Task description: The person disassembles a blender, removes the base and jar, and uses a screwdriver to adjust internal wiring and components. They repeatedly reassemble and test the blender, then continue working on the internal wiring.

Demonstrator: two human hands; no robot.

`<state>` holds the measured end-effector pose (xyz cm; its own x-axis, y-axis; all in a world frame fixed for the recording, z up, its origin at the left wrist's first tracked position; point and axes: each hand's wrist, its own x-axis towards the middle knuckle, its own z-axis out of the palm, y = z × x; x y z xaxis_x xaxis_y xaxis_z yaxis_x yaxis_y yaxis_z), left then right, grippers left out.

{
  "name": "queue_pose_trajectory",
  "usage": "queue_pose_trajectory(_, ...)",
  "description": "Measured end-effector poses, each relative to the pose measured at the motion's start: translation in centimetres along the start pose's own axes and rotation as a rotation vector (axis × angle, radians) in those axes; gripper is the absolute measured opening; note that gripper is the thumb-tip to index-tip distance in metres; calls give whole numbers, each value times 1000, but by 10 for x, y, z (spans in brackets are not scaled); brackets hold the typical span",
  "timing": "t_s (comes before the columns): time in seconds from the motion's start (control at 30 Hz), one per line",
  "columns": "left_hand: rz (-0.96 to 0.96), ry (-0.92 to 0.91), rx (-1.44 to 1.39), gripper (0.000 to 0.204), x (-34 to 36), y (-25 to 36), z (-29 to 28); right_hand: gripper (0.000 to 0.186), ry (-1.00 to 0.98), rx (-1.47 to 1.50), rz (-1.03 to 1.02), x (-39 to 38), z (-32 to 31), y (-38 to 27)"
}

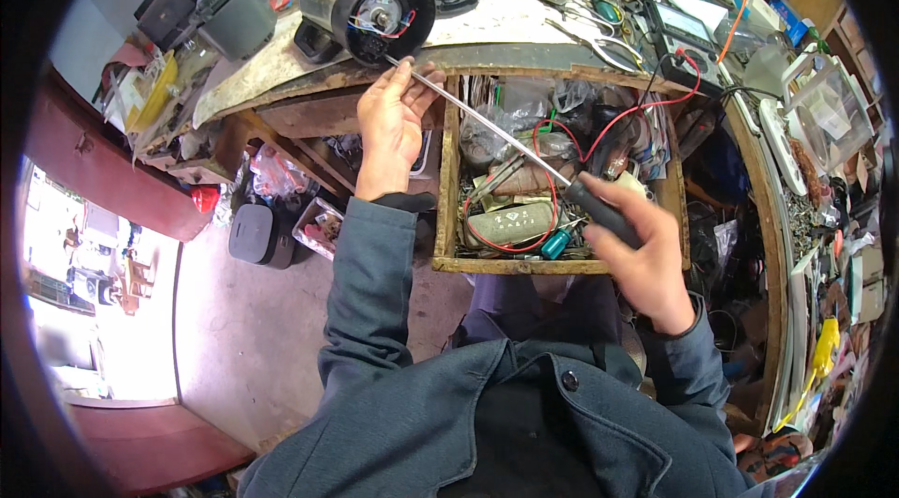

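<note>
A long screwdriver (496, 131) is held aslant over the open drawer (524, 266), its tip brought to the lower rim of a dark cylindrical housing (323, 0). The housing is laid on its side close to the front edge of the bench (272, 74), with its open end turned toward the person. The handle is wrapped by the curled fingers of the right hand (646, 250), the thumb laid along it. Near the tip, the shaft is pinched between the thumb and fingers of the left hand (393, 118); how firmly cannot be told.

Open room is left between the forearms, above the drawer's front board, and over the floor (220, 311) at the left. Less is given on the right, where the handle is neighboured by the drawer's side wall and a red lead (641, 109) is looped down into the contents (its loop is crossed by the shaft). Pliers (599, 46) are set down near the bench edge.

The exact seat of the tip is hidden in shadow, the deeper parts behind the housing's wires (405, 25) are hard to make out, and the lower drawer contents are covered by plastic bags and loose parts.
</note>
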<state>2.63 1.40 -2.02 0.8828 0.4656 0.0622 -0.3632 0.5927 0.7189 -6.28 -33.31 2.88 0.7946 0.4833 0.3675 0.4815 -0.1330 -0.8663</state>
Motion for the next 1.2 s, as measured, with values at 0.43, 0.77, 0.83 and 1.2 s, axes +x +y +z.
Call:
queue_pose_trajectory(0.43, -113, -148, -116, 23, 6, 0, -9, 55, 256, -364, -132, -28, 22, -21)
queue_pose_trajectory(0.77, -154, -84, -9, 19, 7, 2, -21, 48, 338, -516, -427, -23, 42, -20)
queue_pose_trajectory(0.83, -148, -111, -50, 17, 6, 1, -19, 46, 302, -367, -287, -30, 40, -19)
queue_pose_trajectory(1.2, -150, -54, -2, 19, 6, 3, -20, 46, 373, -438, -374, -26, 48, -20)
